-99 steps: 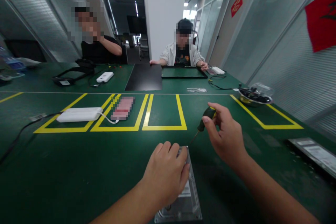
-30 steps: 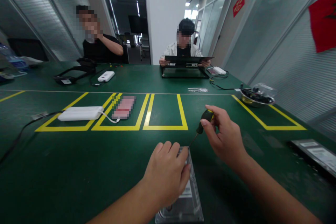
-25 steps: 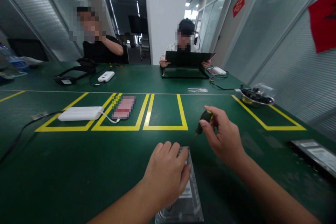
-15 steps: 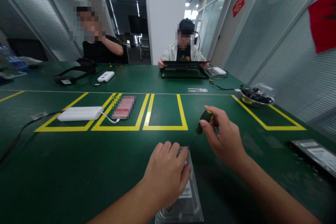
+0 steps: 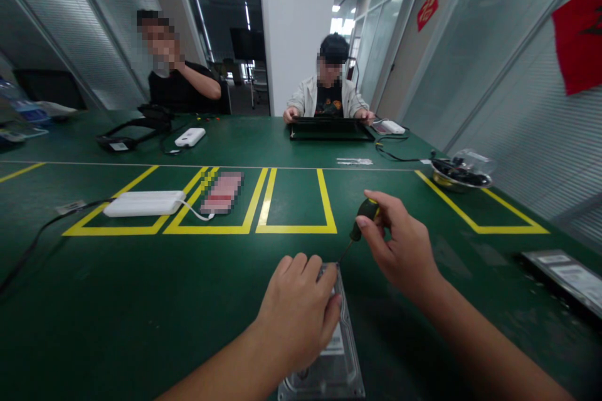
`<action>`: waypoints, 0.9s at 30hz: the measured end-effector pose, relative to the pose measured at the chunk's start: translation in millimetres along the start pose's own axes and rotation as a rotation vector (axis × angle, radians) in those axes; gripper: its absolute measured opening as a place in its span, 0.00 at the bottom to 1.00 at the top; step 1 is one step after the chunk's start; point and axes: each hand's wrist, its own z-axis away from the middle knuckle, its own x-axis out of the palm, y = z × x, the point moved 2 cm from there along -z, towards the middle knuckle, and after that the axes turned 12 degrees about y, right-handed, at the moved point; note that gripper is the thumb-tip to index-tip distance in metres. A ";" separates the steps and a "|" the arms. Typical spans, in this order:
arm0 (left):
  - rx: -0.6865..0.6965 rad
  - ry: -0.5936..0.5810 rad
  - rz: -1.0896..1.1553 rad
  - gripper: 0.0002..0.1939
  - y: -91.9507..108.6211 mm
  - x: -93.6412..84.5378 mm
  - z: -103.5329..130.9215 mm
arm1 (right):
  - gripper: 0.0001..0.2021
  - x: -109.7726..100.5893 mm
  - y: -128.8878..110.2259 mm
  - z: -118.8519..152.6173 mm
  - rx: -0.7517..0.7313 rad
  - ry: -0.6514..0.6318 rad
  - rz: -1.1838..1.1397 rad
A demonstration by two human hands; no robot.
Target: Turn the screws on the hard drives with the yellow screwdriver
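A silver hard drive [image 5: 345, 363] lies flat on the green table in front of me, its label partly covered. My left hand [image 5: 298, 307] grips the drive from above, fingers wrapped over its far end. In my right hand [image 5: 399, 235] is a screwdriver [image 5: 363, 220] with a dark green and yellow handle, pinched between thumb and fingers. Its thin shaft slants down to the drive's far right corner. Whether a screw sits under the tip is too small to tell.
Another hard drive [image 5: 569, 279] lies at the right, with small bits beside it. Behind are a metal bowl [image 5: 458, 183] of dark parts, a white power bank [image 5: 143, 203] cabled to a phone [image 5: 223, 193], and yellow tape outlines. Across the table, a person holds a black panel [image 5: 332, 130]; another sits left.
My right hand and the screwdriver handle have shifted very slightly left; my left hand and the drive stay put. The person opposite has lowered the top edge of the black panel.
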 end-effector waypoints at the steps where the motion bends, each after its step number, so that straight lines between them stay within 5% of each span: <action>1: 0.001 0.000 0.000 0.16 -0.1 0.2 0.1 | 0.17 -0.7 -1.4 -1.1 -0.007 -0.005 -0.013; 8: 0.000 -0.004 0.002 0.16 0.7 -0.3 1.1 | 0.10 -6.1 -11.5 -10.1 0.053 -0.012 -0.117; 16: 0.001 0.006 -0.006 0.16 1.1 -0.8 -0.3 | 0.12 -9.8 -18.0 -9.6 0.160 -0.091 -0.251; 27: -0.004 0.005 -0.003 0.16 0.2 -1.5 0.3 | 0.10 -16.2 -31.4 -14.2 0.048 -0.120 -0.280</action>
